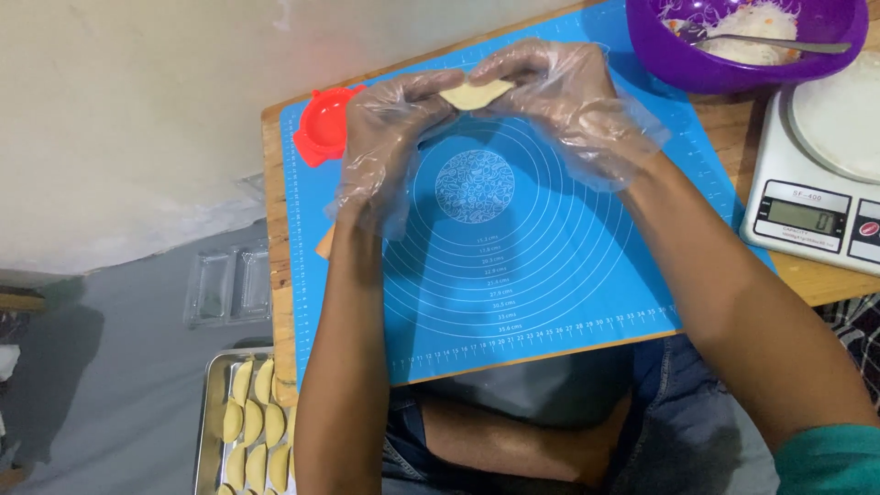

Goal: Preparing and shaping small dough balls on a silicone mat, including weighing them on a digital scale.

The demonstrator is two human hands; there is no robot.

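Observation:
Both hands wear loose clear plastic gloves and meet above the far part of a blue silicone baking mat point(513, 275). My left hand point(390, 133) and my right hand point(568, 92) pinch a small folded piece of pale dough point(475, 93) between their fingertips, one at each end. The dough is held a little above the mat. A red round dumpling press point(323, 124) lies on the mat just left of my left hand.
A purple bowl point(678, 64) with white filling and a spoon point(779, 42) stands at the far right. A white kitchen scale point(811, 197) sits beside it. A metal tray point(213, 412) of several folded dumplings is low on the left, by a clear plastic container point(229, 286).

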